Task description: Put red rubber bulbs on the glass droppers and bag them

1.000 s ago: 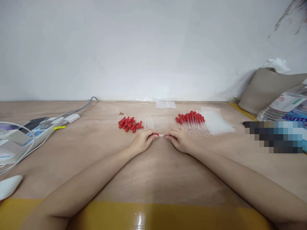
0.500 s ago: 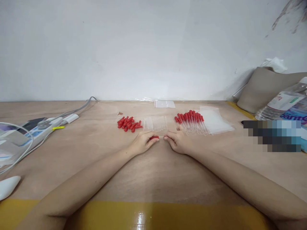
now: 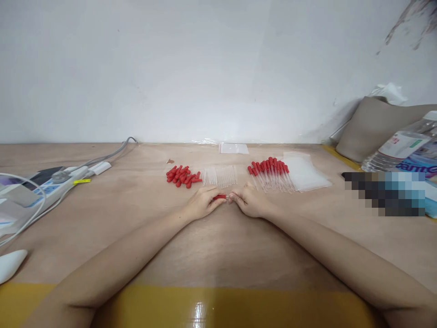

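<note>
Pinched in my left hand (image 3: 204,202) is a red rubber dropper bulb (image 3: 220,197), its mouth facing right. My right hand (image 3: 249,199) grips a clear dropper tube (image 3: 227,198); only a short end shows between the two hands, in line with the bulb, and the rest is hidden by my fingers. Whether the tube sits inside the bulb, I cannot tell. Beyond my left hand lie a pile of loose red bulbs (image 3: 180,176) and a row of clear tubes (image 3: 220,176). Past my right hand, droppers with red bulbs fitted (image 3: 271,171) lie side by side.
Clear plastic bags (image 3: 302,171) lie beside the droppers, and a small zip bag (image 3: 234,148) is near the wall. At left are a power strip (image 3: 58,187) with cables and a white object (image 3: 12,265). A plastic bottle (image 3: 396,148) lies leaning at right.
My right hand has moved slightly left, closer to my left hand, so less of the tube shows between them. My left hand has stayed nearly still.
</note>
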{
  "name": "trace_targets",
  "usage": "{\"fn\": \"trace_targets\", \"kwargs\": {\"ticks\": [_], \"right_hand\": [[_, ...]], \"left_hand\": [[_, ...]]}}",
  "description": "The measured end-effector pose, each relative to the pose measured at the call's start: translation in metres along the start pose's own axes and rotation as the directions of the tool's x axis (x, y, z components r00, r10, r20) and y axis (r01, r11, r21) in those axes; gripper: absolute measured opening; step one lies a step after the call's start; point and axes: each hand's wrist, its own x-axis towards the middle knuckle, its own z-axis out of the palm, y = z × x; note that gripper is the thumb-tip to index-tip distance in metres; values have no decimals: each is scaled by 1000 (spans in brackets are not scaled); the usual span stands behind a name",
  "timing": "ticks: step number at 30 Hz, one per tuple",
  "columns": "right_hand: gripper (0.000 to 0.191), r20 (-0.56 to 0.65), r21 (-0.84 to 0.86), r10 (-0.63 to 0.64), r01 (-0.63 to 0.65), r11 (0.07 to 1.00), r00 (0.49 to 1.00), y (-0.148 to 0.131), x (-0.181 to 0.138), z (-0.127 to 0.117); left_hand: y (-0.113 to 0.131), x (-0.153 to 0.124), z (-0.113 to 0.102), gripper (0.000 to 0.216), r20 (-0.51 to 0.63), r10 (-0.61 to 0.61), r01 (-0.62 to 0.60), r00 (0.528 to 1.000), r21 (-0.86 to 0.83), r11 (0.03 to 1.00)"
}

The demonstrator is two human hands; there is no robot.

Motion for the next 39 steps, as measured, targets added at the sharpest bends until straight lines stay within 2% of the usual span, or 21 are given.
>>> {"fn": "trace_targets", "kwargs": {"ticks": [3, 6, 7, 9, 10, 11, 13, 15, 17, 22, 25, 29, 31, 33, 35, 39], "right_hand": [[28, 6, -51, -55, 55, 997, 998, -5, -1, -6], [23, -4, -92, -97, 96, 991, 995, -6, -2, -15], [22, -11, -81, -60, 59, 995, 998, -5, -2, -19], [22, -70, -47, 106, -109, 993, 992, 4, -1, -29], [23, -125, -35, 219, -225, 974, 968, 10, 0, -35], [25, -196, -32, 333, -346, 938, 922, 18, 1, -41], [32, -321, -61, 516, -561, 826, 794, 36, 5, -52], [32, -366, -108, 606, -679, 726, 706, 52, 10, -59], [31, -369, -163, 637, -722, 672, 676, 63, 14, -59], [29, -403, -269, 620, -735, 623, 673, 73, 19, -45], [34, -428, -296, 592, -725, 621, 682, 72, 18, -42], [40, -394, -297, 526, -646, 704, 754, 59, 21, -39], [37, -334, -259, 509, -596, 760, 793, 49, 27, -34], [32, -283, -198, 519, -579, 791, 807, 40, 35, -27], [28, -243, -143, 556, -596, 790, 795, 35, 45, -21], [26, -155, -73, 662, -677, 732, 733, 35, 65, -14]], "left_hand": [[-2, 1, -2, 19, -8, 0, 1, 1000, 45, 999], [-6, 0, -7, 24, -77, -21, 33, 997, 158, 987], [-8, -1, -9, 30, -110, -42, 64, 993, 201, 978], [-14, -4, -14, 40, -179, -109, 155, 978, 273, 949], [-17, -6, -16, 42, -207, -142, 201, 968, 300, 932], [-21, -7, -18, 41, -227, -171, 239, 959, 321, 916], [-27, -10, -21, 38, -256, -210, 292, 944, 344, 893], [-31, -11, -22, 35, -273, -238, 327, 932, 349, 878], [-33, -11, -23, 33, -279, -252, 343, 927, 349, 872], [-30, -10, -23, 38, -235, -273, 344, 933, 360, 867], [-29, -9, -23, 35, -234, -322, 391, 917, 377, 840], [-29, -8, -21, 32, -270, -371, 453, 889, 393, 800], [-31, -8, -20, 27, -312, -370, 474, 875, 402, 784], [-34, -10, -20, 20, -347, -367, 493, 863, 423, 760], [-38, -11, -21, 18, -351, -370, 502, 860, 453, 737], [-44, -12, -22, 12, -324, -378, 496, 867, 494, 715]]}}
